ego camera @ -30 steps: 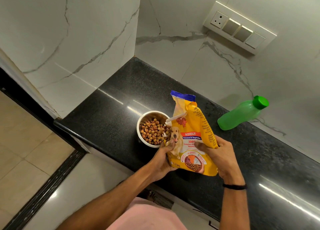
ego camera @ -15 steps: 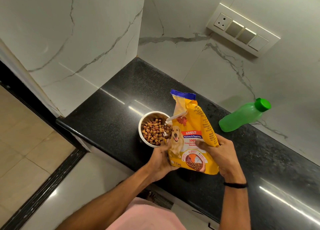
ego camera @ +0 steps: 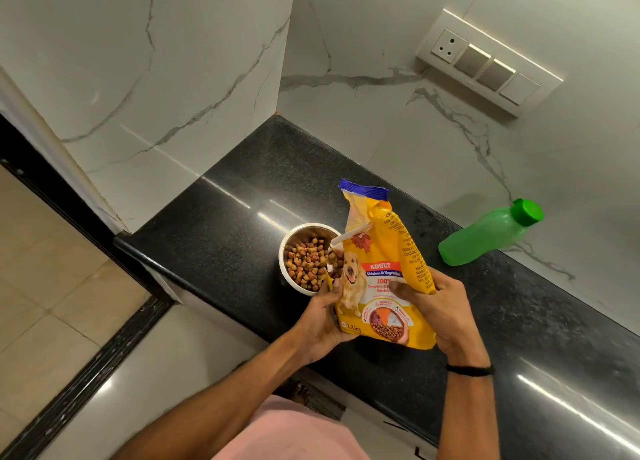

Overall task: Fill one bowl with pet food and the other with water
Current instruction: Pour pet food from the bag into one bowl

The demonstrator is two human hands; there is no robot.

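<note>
A yellow pet food bag [ego camera: 381,269] with a dog picture and a blue torn top stands nearly upright over the black counter [ego camera: 519,321]. My left hand [ego camera: 322,317] grips its lower left edge. My right hand [ego camera: 440,307] grips its right side. Just left of the bag sits a steel bowl [ego camera: 294,283] holding brown kibble, its right rim hidden by the bag. A green water bottle [ego camera: 485,234] with a green cap leans against the wall to the right. I see no second bowl.
White marble walls close off the counter's back and left side. A switch panel [ego camera: 485,64] is mounted on the back wall. The counter's left edge drops to a tiled floor [ego camera: 45,303]. Bare counter stretches to the right.
The bag has stayed almost still in both hands, shifting only slightly as the camera moved. The kibble level in the bowl looks the same.
</note>
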